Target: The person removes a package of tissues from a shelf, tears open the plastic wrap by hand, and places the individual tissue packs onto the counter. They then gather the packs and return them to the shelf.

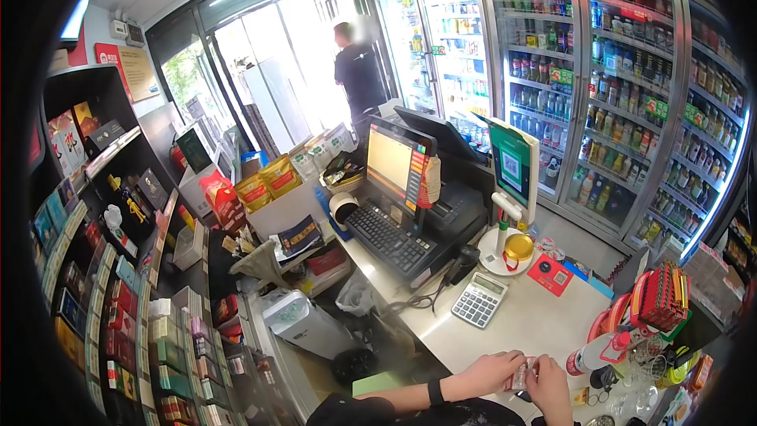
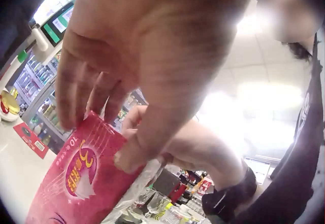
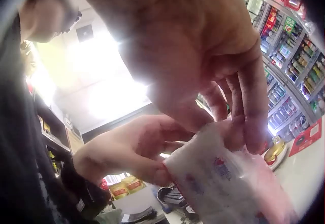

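Both hands meet at a small pink and white plastic packet at the counter's near edge. My left hand pinches it from the left, the thumb flat on the pink printed face of the packet in the left wrist view. From the other side my right hand grips its upper edge between thumb and fingers. The right wrist view shows the packet's whitish side with small blue and red prints, just below the right fingertips. What the packet contains is hidden.
A calculator lies on the counter, with a keyboard and monitor behind. Right of the hands lies a red-capped bottle among small items. Drink fridges line the back; another person stands near the door.
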`<state>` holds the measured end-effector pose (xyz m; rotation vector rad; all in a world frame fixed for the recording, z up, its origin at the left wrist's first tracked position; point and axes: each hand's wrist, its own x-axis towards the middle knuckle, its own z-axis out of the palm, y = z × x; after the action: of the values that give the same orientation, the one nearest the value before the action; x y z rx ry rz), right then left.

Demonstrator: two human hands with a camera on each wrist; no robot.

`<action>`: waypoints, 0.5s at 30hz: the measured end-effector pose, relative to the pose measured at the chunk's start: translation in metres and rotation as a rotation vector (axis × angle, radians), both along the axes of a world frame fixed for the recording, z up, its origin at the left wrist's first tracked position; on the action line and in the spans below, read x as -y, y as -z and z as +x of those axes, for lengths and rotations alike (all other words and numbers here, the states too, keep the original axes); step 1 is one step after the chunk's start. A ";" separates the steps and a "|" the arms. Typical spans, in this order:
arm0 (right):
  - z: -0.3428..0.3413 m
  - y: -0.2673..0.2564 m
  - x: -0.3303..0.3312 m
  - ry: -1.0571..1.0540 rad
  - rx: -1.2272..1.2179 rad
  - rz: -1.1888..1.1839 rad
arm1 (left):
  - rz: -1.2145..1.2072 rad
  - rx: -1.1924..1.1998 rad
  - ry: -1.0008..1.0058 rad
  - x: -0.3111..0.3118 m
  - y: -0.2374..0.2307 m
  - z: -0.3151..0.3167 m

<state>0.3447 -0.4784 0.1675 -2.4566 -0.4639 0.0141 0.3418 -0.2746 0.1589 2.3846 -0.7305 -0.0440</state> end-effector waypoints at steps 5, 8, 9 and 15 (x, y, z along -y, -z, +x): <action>0.002 0.002 -0.002 0.018 -0.020 0.107 | 0.007 -0.136 0.002 0.000 -0.018 -0.003; 0.001 0.000 -0.004 0.012 -0.028 0.118 | -0.003 -0.134 -0.011 0.003 -0.014 0.000; 0.001 -0.001 -0.004 0.018 -0.032 0.114 | -0.013 -0.120 -0.007 0.003 -0.011 0.003; 0.001 0.005 -0.002 -0.007 -0.046 0.095 | 0.001 -0.069 0.057 0.003 -0.003 0.011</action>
<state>0.3455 -0.4759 0.1628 -2.3567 -0.4436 0.0501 0.3524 -0.2774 0.1616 2.3505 -0.7653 -0.1497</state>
